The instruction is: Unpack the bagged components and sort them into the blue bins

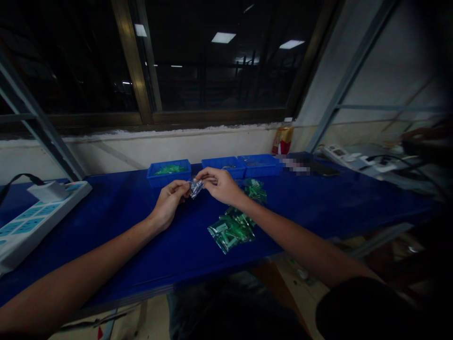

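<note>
Shiny packet (196, 188) sits mid-air above the blue surface (120, 203), between both hands. At far left lies a power strip (46, 212), well apart from the handwork. Next, a blue bin (170, 181) of green pieces stands behind the left hand (166, 205), which pinches the packet's left side; the right hand (223, 186) pinches its right — probably to steady it. Rightward, green packets (230, 230) lie loosely heaped, perhaps leaving space under the hands.

no text, label or number can be read — none.
</note>
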The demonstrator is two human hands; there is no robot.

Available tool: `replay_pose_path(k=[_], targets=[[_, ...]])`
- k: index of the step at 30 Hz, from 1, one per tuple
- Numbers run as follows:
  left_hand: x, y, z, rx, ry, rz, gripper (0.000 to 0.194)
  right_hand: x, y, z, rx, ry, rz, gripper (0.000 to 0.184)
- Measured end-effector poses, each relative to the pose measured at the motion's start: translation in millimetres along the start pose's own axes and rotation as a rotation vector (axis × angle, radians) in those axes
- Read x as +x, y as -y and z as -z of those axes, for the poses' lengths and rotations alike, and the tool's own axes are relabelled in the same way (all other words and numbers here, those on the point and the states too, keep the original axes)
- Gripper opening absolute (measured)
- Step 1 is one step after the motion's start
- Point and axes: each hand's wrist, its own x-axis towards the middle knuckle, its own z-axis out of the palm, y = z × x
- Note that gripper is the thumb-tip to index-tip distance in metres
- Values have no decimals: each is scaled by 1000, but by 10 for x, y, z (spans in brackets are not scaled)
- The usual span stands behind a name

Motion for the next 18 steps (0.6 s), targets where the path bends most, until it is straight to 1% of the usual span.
replay_pose_path(k=[3,5,6,8,11,15,18], targets=[[8,20,9,1,-60,-32,19,34,1,5,138,-35,-154,23],[9,23,10,-12,-79,-37,20,50,-6,-9,172,-12,-233,24],[7,20,6,-14,-71,-32,20,53,-13,-22,163,9,-245,23],[-3,10,-7,3,-19,-16,20,48,-35,-51,105,36,-208,18],[-18,-6,-27,90,60,-27,18,17,-56,-79,-66,30,-86,9],[-23,-10,-26,208,81,-61,18,-22,-19,-35,-365,26,47,8],[-10,-2,-18,229,88,-56,20,-17,18,30,-497,51,117,9]])
